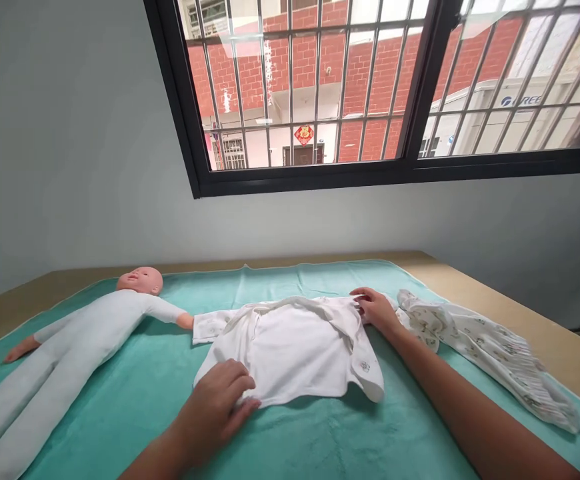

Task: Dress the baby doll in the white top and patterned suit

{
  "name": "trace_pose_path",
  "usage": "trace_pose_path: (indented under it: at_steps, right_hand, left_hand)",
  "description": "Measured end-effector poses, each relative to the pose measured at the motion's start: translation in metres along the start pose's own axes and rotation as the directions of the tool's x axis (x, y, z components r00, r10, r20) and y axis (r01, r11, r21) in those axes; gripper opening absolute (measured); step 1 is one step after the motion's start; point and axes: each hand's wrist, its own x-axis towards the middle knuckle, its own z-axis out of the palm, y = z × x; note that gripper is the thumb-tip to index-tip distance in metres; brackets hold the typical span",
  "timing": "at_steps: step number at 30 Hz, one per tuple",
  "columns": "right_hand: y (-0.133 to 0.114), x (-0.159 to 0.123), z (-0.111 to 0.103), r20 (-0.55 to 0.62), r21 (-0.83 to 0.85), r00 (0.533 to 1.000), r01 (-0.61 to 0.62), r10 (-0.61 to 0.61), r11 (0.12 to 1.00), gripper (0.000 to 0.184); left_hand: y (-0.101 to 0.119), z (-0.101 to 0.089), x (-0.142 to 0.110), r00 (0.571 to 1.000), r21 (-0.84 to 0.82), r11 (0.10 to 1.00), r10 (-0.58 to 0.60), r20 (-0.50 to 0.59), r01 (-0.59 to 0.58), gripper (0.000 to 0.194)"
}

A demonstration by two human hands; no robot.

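A small white long-sleeved baby shirt lies spread out with its front open. My left hand rests at its lower left hem, fingers loosely bent and thumb apart from them. At the upper right of the shirt, my right hand has its fingers closed on the fabric near the shoulder and sleeve; its thumb is hidden. Left of the shirt lies a doll in a white body suit, face up. The doll's hand meets the cuff of the shirt's left-lying sleeve.
Patterned white baby pants lie crumpled to the right, beyond my right forearm. A turquoise towel covers most of the wooden table. Behind it rise a grey wall and a barred window with a black frame.
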Motion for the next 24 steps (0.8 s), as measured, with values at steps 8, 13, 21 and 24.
trace_pose_path:
  at_steps: [8, 13, 21, 24]
  right_hand:
    - [-0.044, -0.110, -0.026, 0.180, -0.390, 0.980, 0.151, -0.086, 0.908, 0.027]
    - [-0.045, -0.147, -0.031, 0.268, -0.505, 0.957, 0.236, -0.109, 0.830, 0.017]
    - [-0.015, -0.103, -0.050, 0.293, -0.029, 0.956, -0.028, 0.035, 0.999, 0.012]
    - [0.001, -0.091, -0.072, 0.354, -0.008, 0.929, -0.113, 0.108, 0.994, 0.013]
  left_hand:
    - [0.061, 0.043, 0.052, 0.992, 0.079, 0.996, -0.051, 0.114, 0.042, 0.017]
    - [0.061, 0.055, 0.055, 1.000, 0.119, 0.993, -0.006, 0.023, 0.003, 0.014]
    - [0.062, 0.052, 0.051, 0.990, 0.048, 0.990, 0.136, -0.032, -0.135, 0.016]
    - [0.065, 0.048, 0.051, 0.991, -0.083, 0.988, 0.131, -0.013, -0.132, 0.017]
